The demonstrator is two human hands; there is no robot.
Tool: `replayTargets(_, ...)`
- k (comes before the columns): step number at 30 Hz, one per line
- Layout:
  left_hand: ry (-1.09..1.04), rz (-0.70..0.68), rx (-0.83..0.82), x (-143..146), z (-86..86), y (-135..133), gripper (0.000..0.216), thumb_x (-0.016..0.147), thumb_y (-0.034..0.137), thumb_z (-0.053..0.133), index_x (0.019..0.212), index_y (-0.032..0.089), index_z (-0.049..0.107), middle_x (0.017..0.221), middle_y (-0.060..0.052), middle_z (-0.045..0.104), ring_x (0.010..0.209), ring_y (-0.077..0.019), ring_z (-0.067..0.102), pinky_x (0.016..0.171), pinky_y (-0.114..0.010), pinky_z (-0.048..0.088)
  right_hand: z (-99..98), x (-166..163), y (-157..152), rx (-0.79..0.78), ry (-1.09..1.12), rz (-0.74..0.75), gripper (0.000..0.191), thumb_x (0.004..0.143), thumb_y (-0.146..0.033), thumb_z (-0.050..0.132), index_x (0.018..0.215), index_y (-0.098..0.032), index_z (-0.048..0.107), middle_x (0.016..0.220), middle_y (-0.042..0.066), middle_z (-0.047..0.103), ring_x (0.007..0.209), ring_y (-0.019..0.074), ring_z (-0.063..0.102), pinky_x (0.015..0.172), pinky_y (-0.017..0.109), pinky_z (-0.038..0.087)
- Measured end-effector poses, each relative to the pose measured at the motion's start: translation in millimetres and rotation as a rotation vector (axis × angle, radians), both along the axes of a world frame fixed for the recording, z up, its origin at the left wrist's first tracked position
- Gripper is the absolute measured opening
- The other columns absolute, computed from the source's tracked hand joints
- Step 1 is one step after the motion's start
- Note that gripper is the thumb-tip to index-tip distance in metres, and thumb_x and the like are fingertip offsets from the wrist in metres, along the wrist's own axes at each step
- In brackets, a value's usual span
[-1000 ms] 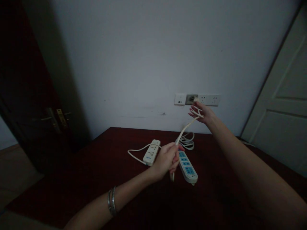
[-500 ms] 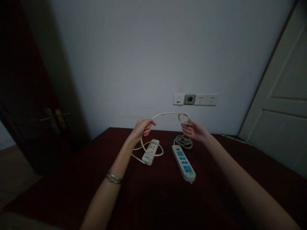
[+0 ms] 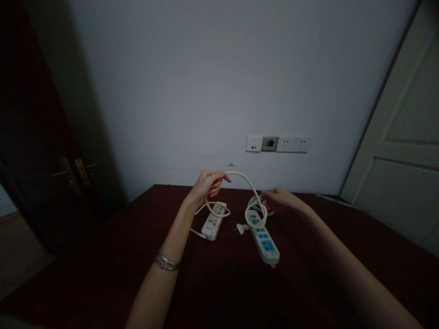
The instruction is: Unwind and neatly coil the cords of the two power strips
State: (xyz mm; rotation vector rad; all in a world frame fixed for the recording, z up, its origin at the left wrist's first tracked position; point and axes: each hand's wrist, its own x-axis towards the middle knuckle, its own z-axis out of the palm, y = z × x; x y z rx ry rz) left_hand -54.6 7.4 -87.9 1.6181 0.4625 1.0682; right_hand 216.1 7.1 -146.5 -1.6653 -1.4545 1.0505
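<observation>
My left hand (image 3: 206, 183) is closed on the cream cord (image 3: 244, 180) of a small white power strip (image 3: 213, 221) that lies on the dark red table (image 3: 103, 256). The cord arcs from that hand down to a loop near my right hand (image 3: 281, 198), and its plug (image 3: 239, 229) dangles just above the table. My right hand hovers low over the coiled cable (image 3: 261, 204) of a second power strip with blue sockets (image 3: 263, 237); its fingers are dim and partly hidden.
A row of wall sockets (image 3: 278, 144) sits on the white wall behind the table. A dark door with a brass handle (image 3: 70, 171) stands at the left, a white door (image 3: 404, 151) at the right.
The cord's plug end came away from the wall socket and dropped toward the table. My right hand has lowered from the wall to just above the table; my left hand rose, holding the cord.
</observation>
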Motion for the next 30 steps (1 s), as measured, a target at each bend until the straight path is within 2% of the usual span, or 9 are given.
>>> replayTargets(2,0.030,-0.035,0.015,0.3,0.9,-3.1,0.023,0.080,0.030,0.053,0.068,0.014,0.065,0.041,0.008,0.023,0.031,-0.0031,0.021,0.035,-0.023,0.016,17.1,-7.8,-9.5,0.119,0.111,-0.027,0.037,0.086,-0.043,0.048,0.073,-0.012,0.064,0.071,0.011,0.067,0.056,0.0127,0.061,0.052,0.022,0.049)
replayTargets(7,0.075,-0.044,0.059,5.5,7.6,-9.3,0.023,0.078,0.033,0.057,0.069,0.014,0.066,0.041,0.008,0.026,0.032,-0.0031,0.022,0.035,-0.021,0.018,48.0,-48.7,-48.0,0.114,0.469,0.376,0.051,0.090,-0.051,0.033,0.089,-0.012,0.064,0.074,0.011,0.066,0.064,0.0149,0.063,0.067,0.029,0.052)
replayTargets(9,0.084,-0.007,0.069,7.9,9.7,-7.5,0.022,0.076,0.034,0.060,0.070,0.014,0.066,0.039,0.008,0.028,0.032,-0.0028,0.024,0.034,-0.020,0.020,52.5,-62.7,-61.5,0.154,0.516,0.467,0.041,0.088,-0.048,0.042,0.092,-0.013,0.063,0.060,0.005,0.060,0.049,0.0109,0.057,0.052,0.023,0.049)
replayTargets(11,0.062,0.030,0.079,9.2,9.9,-3.3,0.023,0.073,0.036,0.063,0.070,0.014,0.065,0.037,0.010,0.029,0.031,-0.0023,0.023,0.034,-0.019,0.023,55.8,-71.5,-70.6,0.224,0.577,0.492,0.029,0.085,-0.041,0.052,0.092,-0.014,0.061,0.047,-0.004,0.046,0.034,0.0045,0.039,0.034,0.015,0.033)
replayTargets(13,0.014,0.021,0.084,9.2,6.8,2.1,0.025,0.072,0.038,0.065,0.072,0.014,0.063,0.036,0.011,0.029,0.030,-0.0021,0.022,0.034,-0.018,0.025,60.7,-75.4,-75.6,0.279,0.668,0.483,0.023,0.083,-0.037,0.055,0.089,-0.015,0.059,0.043,-0.009,0.034,0.031,0.0015,0.021,0.028,0.011,0.017)
replayTargets(18,0.022,-0.207,0.018,10.5,-21.5,15.6,0.025,0.071,0.036,0.066,0.078,0.013,0.062,0.039,0.009,0.037,0.034,-0.0037,0.032,0.040,-0.019,0.031,81.0,-69.8,-77.4,0.365,0.822,0.445,0.023,0.085,-0.038,0.053,0.084,-0.017,0.059,0.043,-0.010,0.027,0.033,0.0017,0.010,0.028,0.012,0.010)
replayTargets(21,0.108,-0.222,0.003,16.1,-46.6,24.0,0.027,0.068,0.035,0.069,0.076,0.010,0.064,0.051,0.002,0.053,0.049,-0.0071,0.049,0.052,-0.021,0.038,90.8,-63.5,-76.2,0.415,0.866,0.441,0.030,0.086,-0.044,0.049,0.082,-0.017,0.062,0.043,-0.009,0.023,0.033,0.0025,0.007,0.028,0.013,0.007)
replayTargets(25,0.213,-0.052,0.108,24.8,-72.1,36.5,0.029,0.071,0.038,0.065,0.077,0.010,0.064,0.069,-0.005,0.062,0.064,-0.0122,0.056,0.064,-0.025,0.042,96.3,-59.4,-76.7,0.499,0.884,0.417,0.034,0.088,-0.045,0.045,0.078,-0.018,0.063,0.044,-0.009,0.018,0.035,0.0036,0.002,0.028,0.015,0.004)
replayTargets(30,0.412,0.375,0.549,23.2,-82.7,52.7,0.026,0.085,0.032,0.045,0.083,0.013,0.062,0.078,-0.005,0.062,0.074,-0.0147,0.054,0.071,-0.026,0.041,101.1,-51.5,-85.8,0.615,0.896,0.328,0.032,0.090,-0.041,0.041,0.080,-0.020,0.064,0.043,-0.009,0.018,0.035,0.0042,0.002,0.029,0.016,0.004)
